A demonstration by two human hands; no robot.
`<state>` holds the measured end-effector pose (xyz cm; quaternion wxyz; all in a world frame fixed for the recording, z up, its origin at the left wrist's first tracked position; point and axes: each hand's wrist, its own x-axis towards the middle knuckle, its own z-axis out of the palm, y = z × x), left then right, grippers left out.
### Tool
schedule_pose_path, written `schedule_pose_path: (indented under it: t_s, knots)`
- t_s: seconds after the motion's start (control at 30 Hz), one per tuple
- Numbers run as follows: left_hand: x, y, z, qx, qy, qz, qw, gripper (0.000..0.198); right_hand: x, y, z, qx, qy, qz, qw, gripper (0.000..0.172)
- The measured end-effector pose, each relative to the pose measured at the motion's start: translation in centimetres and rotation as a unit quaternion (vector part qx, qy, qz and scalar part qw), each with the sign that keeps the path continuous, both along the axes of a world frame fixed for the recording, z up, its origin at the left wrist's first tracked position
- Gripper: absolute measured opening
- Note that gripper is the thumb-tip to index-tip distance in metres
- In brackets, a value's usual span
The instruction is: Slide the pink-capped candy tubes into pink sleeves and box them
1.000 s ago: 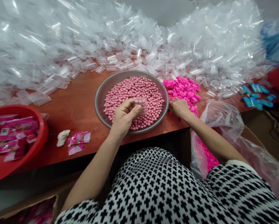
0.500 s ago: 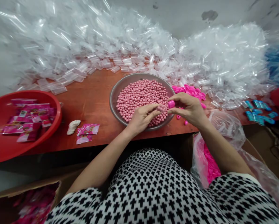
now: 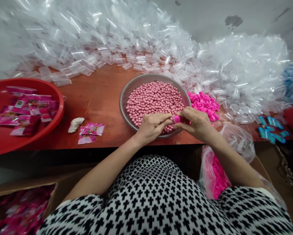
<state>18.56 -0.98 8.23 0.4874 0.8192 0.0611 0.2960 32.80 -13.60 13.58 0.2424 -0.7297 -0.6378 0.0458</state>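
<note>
Over the front right of a grey metal bowl (image 3: 123, 104) full of pink balls (image 3: 153, 99), my two hands meet. My left hand (image 3: 152, 125) pinches a small clear tube, mostly hidden by the fingers. A bright pink cap (image 3: 176, 119) sits at the tube's right end, between the fingertips of both hands. My right hand (image 3: 195, 122) is closed on the cap. Behind my right hand lies a pile of pink caps (image 3: 205, 103).
Clear tubes (image 3: 141, 39) are heaped along the wall. At left are a red basin (image 3: 60, 109) with pink packets, a white lump (image 3: 75, 124) and loose packets (image 3: 93, 129). Blue-capped tubes (image 3: 272, 129) lie right, beyond a plastic bag (image 3: 238, 140).
My hands have come together, and the pink cap, earlier apart from the tube, now meets its end. The view has shifted slightly.
</note>
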Motion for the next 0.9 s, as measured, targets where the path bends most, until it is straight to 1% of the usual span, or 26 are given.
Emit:
schedule_pose_path:
  t_s: [0.1, 0.17, 0.3, 0.4, 0.5, 0.57, 0.67, 0.77, 0.83, 0.9]
  knots:
    - [0.04, 0.11, -0.28, 0.041, 0.003, 0.003, 0.999, 0.023, 0.05, 0.08, -0.06, -0.015, 0.030, 0.000, 0.999, 0.033]
    - [0.05, 0.18, -0.43, 0.051, 0.005, 0.002, 0.999, 0.023, 0.11, 0.17, 0.07, -0.020, 0.042, 0.009, 0.999, 0.034]
    - [0.02, 0.30, -0.43, 0.001, -0.010, -0.003, 1.000, 0.020, 0.10, 0.40, 0.28, -0.001, 0.032, 0.013, 0.999, 0.031]
    - [-0.02, 0.34, -0.29, -0.024, -0.014, 0.013, 1.000, 0.019, 0.30, 0.62, 0.09, 0.004, 0.077, 0.008, 0.997, 0.030]
    - [-0.01, 0.39, -0.29, -0.026, -0.020, 0.019, 0.999, 0.020, 0.46, 0.66, -0.08, 0.005, 0.066, 0.005, 0.998, 0.025]
    - [0.03, 0.43, -0.35, -0.029, -0.027, 0.020, 0.999, 0.021, 0.46, 0.50, -0.02, 0.016, 0.045, 0.022, 0.999, 0.025]
    - [0.14, 0.44, -0.48, -0.028, -0.036, 0.022, 0.999, 0.021, 0.50, 0.19, 0.10, 0.026, 0.072, 0.050, 0.996, 0.025]
    - [0.22, 0.38, -0.57, -0.018, -0.043, 0.018, 0.999, 0.020, 0.71, 0.20, -0.09, 0.054, 0.108, 0.024, 0.992, 0.020]
    - [0.22, 0.32, -0.58, -0.018, -0.044, 0.015, 0.999, 0.021, 0.85, 0.46, -0.38, 0.074, 0.106, 0.006, 0.992, 0.020]
    - [0.15, 0.27, -0.53, -0.025, -0.041, 0.021, 0.999, 0.022, 0.92, 0.82, -0.67, 0.078, 0.093, 0.014, 0.993, 0.019]
